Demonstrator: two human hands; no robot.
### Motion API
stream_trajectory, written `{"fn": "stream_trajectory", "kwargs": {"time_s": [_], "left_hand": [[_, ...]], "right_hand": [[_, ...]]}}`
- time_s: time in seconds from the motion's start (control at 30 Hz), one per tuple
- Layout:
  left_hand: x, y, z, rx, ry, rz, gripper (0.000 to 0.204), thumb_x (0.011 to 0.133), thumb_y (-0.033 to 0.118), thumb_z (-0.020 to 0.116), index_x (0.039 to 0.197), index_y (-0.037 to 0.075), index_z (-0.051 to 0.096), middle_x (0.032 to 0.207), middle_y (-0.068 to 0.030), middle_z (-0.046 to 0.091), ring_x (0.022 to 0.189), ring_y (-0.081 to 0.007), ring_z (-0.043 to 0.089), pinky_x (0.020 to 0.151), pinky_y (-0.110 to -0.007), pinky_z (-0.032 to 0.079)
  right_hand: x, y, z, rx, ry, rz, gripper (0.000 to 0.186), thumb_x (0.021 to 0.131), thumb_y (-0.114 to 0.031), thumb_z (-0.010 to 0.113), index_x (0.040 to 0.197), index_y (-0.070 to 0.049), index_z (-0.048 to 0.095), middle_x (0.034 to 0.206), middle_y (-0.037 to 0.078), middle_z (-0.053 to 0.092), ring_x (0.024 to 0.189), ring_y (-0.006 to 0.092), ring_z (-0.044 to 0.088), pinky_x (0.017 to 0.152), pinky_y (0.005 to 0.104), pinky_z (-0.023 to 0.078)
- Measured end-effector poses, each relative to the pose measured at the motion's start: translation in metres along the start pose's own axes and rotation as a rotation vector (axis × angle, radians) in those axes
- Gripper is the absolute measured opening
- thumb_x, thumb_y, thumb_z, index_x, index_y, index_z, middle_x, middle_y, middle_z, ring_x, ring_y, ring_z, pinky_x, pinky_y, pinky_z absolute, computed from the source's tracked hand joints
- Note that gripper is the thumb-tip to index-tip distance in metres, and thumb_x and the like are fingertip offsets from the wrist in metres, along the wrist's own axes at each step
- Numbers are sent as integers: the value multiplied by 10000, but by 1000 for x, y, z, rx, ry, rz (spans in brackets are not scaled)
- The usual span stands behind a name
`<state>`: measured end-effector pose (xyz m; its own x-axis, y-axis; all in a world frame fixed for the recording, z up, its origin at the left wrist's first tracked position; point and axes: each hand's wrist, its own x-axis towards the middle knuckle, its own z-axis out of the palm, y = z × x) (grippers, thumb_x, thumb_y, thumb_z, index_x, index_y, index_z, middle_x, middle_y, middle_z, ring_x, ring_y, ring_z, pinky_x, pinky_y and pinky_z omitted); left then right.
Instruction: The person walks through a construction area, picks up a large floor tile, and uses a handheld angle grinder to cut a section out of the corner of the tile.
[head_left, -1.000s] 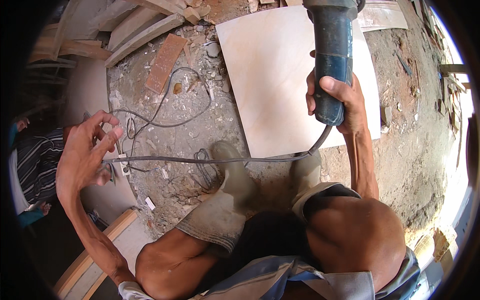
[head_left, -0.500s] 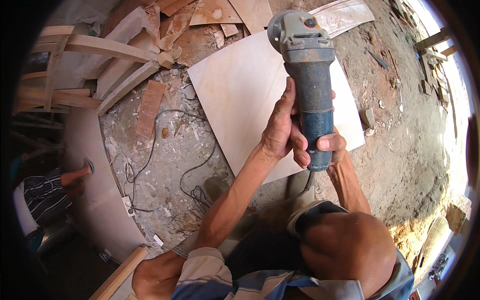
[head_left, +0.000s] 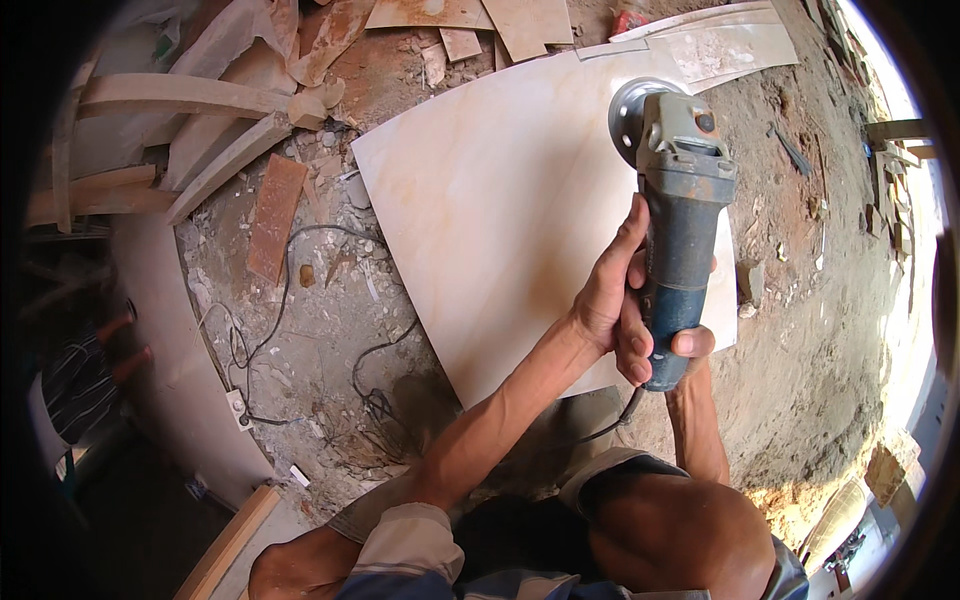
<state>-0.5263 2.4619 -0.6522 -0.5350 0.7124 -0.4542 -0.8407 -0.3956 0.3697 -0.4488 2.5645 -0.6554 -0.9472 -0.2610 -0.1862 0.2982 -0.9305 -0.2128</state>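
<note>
Two hands grip your angle grinder: your left hand is wrapped around the blue handle from its left side, and your right hand, mostly hidden behind the tool, closes its fingers around the lower end. The grinder's long axis runs away from you, grey head and disc guard pointing up-frame, over the right part of the large cream tile lying on the rubble floor. Left of the tile lies a reddish brick; a black cable loops nearby.
</note>
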Motion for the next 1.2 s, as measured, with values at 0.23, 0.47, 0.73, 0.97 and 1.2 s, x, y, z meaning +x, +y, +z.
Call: {"fn": "stream_trajectory", "kwargs": {"time_s": [0.23, 0.47, 0.73, 0.97, 1.2], "left_hand": [[27, 23, -5, 68, 82, 42, 1084, 937, 956, 220, 1237, 4, 646, 995, -122, 714, 848, -200, 717, 747, -344, 620], [50, 93, -37, 590, 362, 439, 928, 1032, 813, 389, 1432, -14, 522, 1321, -149, 613, 1293, -220, 546, 1133, -401, 387], [79, 126, -64, 710, 473, 455, 598, 1015, 487, 743, 1310, -28, 666, 1141, -82, 733, 1039, -129, 680, 938, -281, 527], [84, 121, -76, 696, 496, 459, 555, 1016, 448, 758, 1287, -31, 690, 1111, -75, 747, 991, -116, 689, 906, -260, 534], [87, 121, -78, 719, 509, 445, 565, 1003, 459, 770, 1274, -32, 695, 1099, -81, 751, 969, -121, 704, 897, -255, 543]], "right_hand": [[17, -18, 5, -438, 338, 51, 841, 695, -207, 795, 1404, 67, 435, 776, 208, 650, 539, 305, 663, 501, 398, 598], [106, -48, 15, -1347, 451, -163, 718, 723, -265, 848, 1268, 110, 569, 925, 209, 721, 735, 306, 735, 694, 383, 595], [165, -40, -11, -1542, 483, -152, 705, 744, -293, 847, 1266, 104, 591, 953, 154, 698, 784, 216, 691, 678, 347, 577], [173, -38, -21, -1565, 496, -102, 722, 760, -362, 888, 1214, 115, 593, 893, 183, 710, 761, 238, 718, 659, 361, 586], [176, -37, -26, -1593, 490, -123, 681, 797, -381, 881, 1130, 133, 585, 869, 266, 734, 752, 313, 769, 639, 389, 611]]}}
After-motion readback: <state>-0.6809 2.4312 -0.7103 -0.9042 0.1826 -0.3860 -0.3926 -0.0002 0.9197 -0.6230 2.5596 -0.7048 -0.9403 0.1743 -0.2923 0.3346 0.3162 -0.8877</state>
